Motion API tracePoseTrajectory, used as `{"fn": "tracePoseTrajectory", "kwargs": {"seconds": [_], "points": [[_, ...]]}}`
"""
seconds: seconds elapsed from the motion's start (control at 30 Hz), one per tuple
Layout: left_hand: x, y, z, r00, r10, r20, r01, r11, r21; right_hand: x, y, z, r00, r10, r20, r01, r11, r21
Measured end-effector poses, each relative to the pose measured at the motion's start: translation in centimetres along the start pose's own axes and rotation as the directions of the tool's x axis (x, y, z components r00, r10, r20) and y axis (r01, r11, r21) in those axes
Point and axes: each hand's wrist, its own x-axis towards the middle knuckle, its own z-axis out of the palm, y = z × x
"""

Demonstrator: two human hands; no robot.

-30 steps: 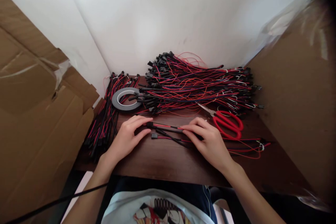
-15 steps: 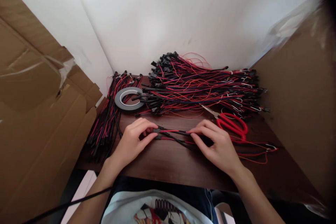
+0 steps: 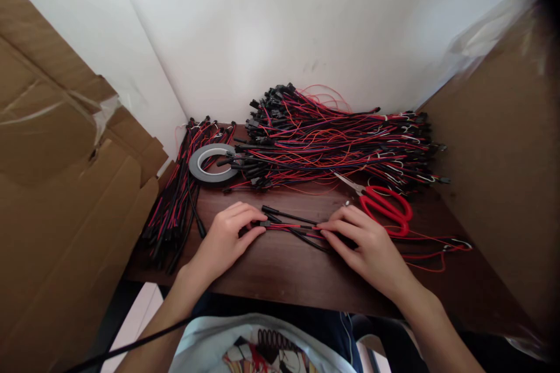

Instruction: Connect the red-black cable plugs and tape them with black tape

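Between my hands a wire harness of red and black wires stretches low over the brown table. My left hand pinches the small black connectors at its left end between thumb and fingertips. My right hand has its thumb and fingers closed on the red wires at the other end. A black cable with a barrel plug runs from the middle toward my right fingers, and another black lead crosses under the red wires. Beyond my right hand the harness's wires trail to the right, with a white tie near their end.
A large pile of red and black wire harnesses lies along the wall. Another bundle lies at the left, beside a roll of grey tape. Red-handled scissors rest behind my right hand. Cardboard stands on both sides.
The two connectors, apart before, now sit together at my left fingertips. My right hand has shifted slightly right and down. The black barrel plug now shows clear of my left hand.
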Motion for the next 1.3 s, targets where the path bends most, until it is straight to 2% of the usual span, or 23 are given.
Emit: {"fn": "tracePoseTrajectory", "kwargs": {"seconds": [0.17, 0.47, 0.9, 1.13, 1.3], "points": [[-0.24, -0.55, -0.10, 0.997, 0.050, -0.052, -0.050, 0.999, -0.009, -0.49, 0.21, 0.12, 1.000, -0.028, -0.009, 0.028, 0.999, 0.015], [-0.29, -0.78, -0.13, 0.997, 0.049, -0.063, -0.050, 0.999, -0.019, -0.83, -0.06, 0.26, 0.998, -0.062, -0.004, 0.062, 0.998, 0.029], [-0.36, -0.55, -0.55, 0.998, -0.051, -0.035, 0.049, 0.998, -0.042, -0.81, -0.19, 0.21, 0.999, -0.042, 0.017, 0.042, 0.999, 0.031], [-0.42, -0.53, -0.48, 0.997, -0.061, -0.046, 0.057, 0.995, -0.078, -0.60, -0.51, 0.21, 1.000, -0.001, -0.023, 0.003, 0.995, 0.101], [-0.43, -0.41, -0.41, 0.991, -0.128, -0.030, 0.124, 0.986, -0.114, -0.24, -0.68, 0.35, 0.999, 0.007, -0.034, -0.002, 0.992, 0.123]]}}
